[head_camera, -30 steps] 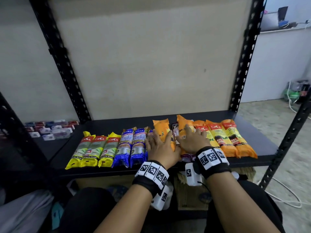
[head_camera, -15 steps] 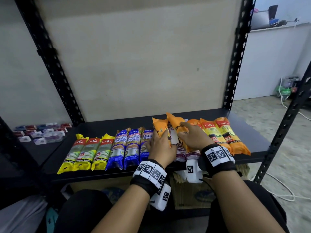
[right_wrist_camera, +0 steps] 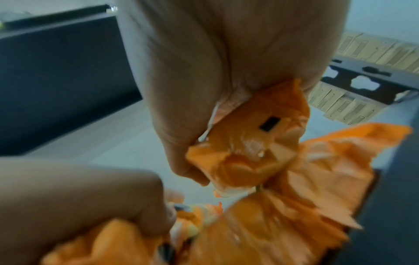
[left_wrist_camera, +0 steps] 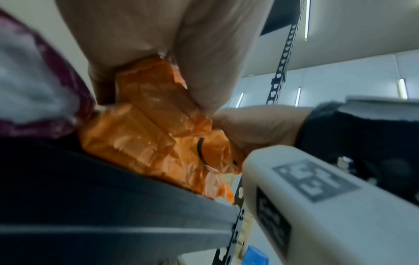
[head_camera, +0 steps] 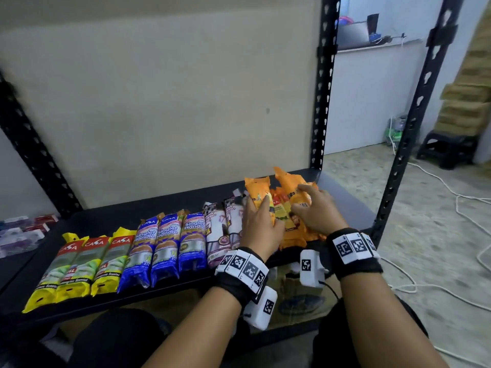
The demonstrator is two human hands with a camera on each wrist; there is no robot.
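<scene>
Where the black shelf (head_camera: pixel 159 205) carries its row of packets, two crinkled, glossy orange ones are tilted up at the row's right end, above the flat orange packets (head_camera: pixel 292 235). The left hand (head_camera: pixel 261 224) closes its grip round the left orange packet (head_camera: pixel 256 189), fingers curled over it. The right hand (head_camera: pixel 316 213) likewise clasps the right orange packet (head_camera: pixel 288 183). Legible print: "CASA" and "Scented" on the yellow packets (head_camera: pixel 94 258), "Singlet Handle" on the blue packets (head_camera: pixel 170 235), and part of "Draw String" on the white-and-purple packets (head_camera: pixel 218 229). The print on the orange packets is too blurred to read.
</scene>
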